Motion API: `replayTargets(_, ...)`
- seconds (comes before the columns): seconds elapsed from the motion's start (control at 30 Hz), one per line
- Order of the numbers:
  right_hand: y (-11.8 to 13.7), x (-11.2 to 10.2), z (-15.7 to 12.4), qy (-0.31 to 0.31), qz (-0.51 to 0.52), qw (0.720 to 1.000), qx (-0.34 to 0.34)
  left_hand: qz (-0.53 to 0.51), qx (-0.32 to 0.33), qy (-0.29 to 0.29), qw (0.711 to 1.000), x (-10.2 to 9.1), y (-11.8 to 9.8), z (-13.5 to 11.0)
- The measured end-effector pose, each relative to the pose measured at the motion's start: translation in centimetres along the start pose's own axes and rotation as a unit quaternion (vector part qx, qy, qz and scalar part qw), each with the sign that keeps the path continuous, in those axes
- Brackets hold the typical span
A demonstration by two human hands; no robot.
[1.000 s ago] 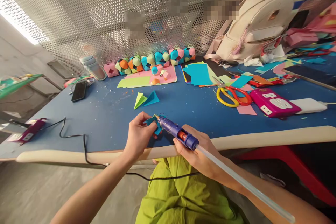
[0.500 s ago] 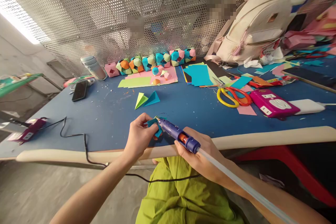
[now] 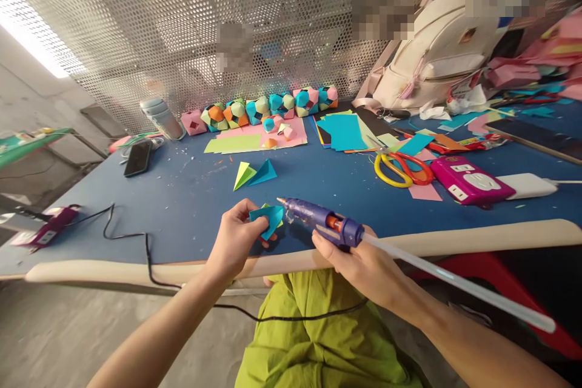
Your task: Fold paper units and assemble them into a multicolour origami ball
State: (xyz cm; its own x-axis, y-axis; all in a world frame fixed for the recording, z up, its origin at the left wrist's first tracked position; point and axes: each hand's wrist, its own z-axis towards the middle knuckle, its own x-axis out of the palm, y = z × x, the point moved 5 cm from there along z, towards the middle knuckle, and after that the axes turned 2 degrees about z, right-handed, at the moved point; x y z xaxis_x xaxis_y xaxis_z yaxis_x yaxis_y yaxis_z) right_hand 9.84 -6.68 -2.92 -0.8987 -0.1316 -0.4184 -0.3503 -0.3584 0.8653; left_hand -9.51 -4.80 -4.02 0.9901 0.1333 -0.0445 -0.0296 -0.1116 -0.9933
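Observation:
My left hand (image 3: 236, 236) pinches a small folded teal paper piece (image 3: 269, 218) just above the near edge of the blue table (image 3: 182, 206). My right hand (image 3: 364, 267) grips a purple hot glue gun (image 3: 325, 223) with a long clear glue stick (image 3: 459, 285) trailing out behind it. The gun's nozzle points left and sits a little to the right of the paper, apart from it. Two folded paper triangles, one green and one teal (image 3: 254, 173), lie on the table beyond my hands.
A row of coloured paper balls (image 3: 268, 104) lines the mesh wall at the back, with paper sheets (image 3: 254, 136) in front. Scissors (image 3: 402, 168), a pink power strip (image 3: 470, 179), a phone (image 3: 137, 157), a beige backpack (image 3: 445, 48) and a black cable (image 3: 131, 236) surround the work spot.
The glue gun has drawn back to the right, its nozzle off the teal paper. My left hand has turned the paper piece slightly, showing its flat face.

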Motion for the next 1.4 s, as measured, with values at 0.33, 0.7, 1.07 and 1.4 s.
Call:
replayTargets(0.33,-1.4,0.1,5.6,-0.026,-0.300,0.953,-0.024,-0.075,-0.057,0.044,0.995,1.8,0.6,-3.0)
replayTargets(0.7,-1.2,-1.3,2.8,-0.033,-0.245,0.968,-0.044,-0.119,-0.058,0.055,0.990,3.3,2.1,-4.5)
replayTargets(1.07,1.7,0.2,-2.8,0.014,0.066,0.997,0.035,-0.076,0.001,0.065,0.995,5.1,2.5,-6.0)
replayTargets(1.4,-0.6,1.1,-2.7,-0.017,0.153,0.985,0.082,-0.078,-0.033,0.060,0.995,5.6,4.5,-6.1)
